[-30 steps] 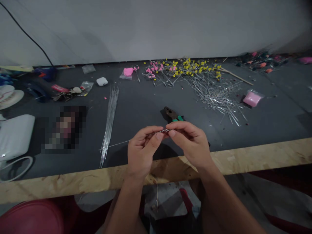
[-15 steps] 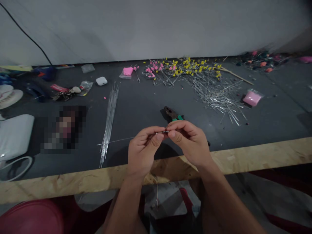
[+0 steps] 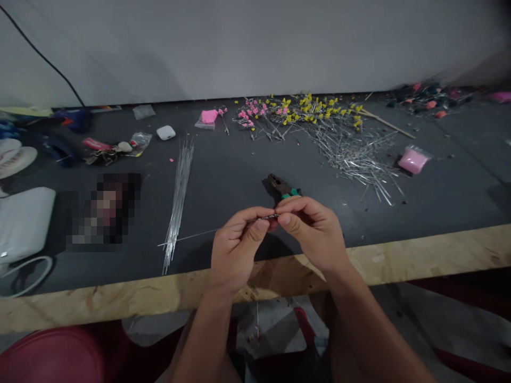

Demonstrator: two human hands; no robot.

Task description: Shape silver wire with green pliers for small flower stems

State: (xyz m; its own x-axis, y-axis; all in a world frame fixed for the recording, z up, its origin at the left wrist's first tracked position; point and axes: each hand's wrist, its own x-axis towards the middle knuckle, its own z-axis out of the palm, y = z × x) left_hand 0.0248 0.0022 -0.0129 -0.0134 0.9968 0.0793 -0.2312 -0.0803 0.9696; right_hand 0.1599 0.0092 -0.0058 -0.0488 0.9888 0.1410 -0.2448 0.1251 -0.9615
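Observation:
Thumb and fingers of my left hand (image 3: 237, 247) pinch a thin metal wire (image 3: 199, 233), whose long tail runs out leftward over a bundle of straight wires (image 3: 178, 207). My right hand (image 3: 313, 231) pinches the same wire at its other end. Between the fingertips a short dark stretch looks twisted; its exact shape is too small to make out. Just beyond my right hand lies a pair of pliers (image 3: 279, 184) with green handles, partly hidden by my fingers. Both hands hover over the table near its front edge.
Wire stems with yellow clay tips (image 3: 309, 109) and pink clay tips (image 3: 253, 110) lie at the back, beside a heap of bare wires (image 3: 359, 154). A pink clay packet (image 3: 414, 159) is at right. A white earbud case (image 3: 166, 132) and keys (image 3: 107, 154) lie left.
The wire's tail has swung slightly at its left end, and a little more twisted wire shows between my fingertips. Both hands have shifted slightly to the right, still pinching.

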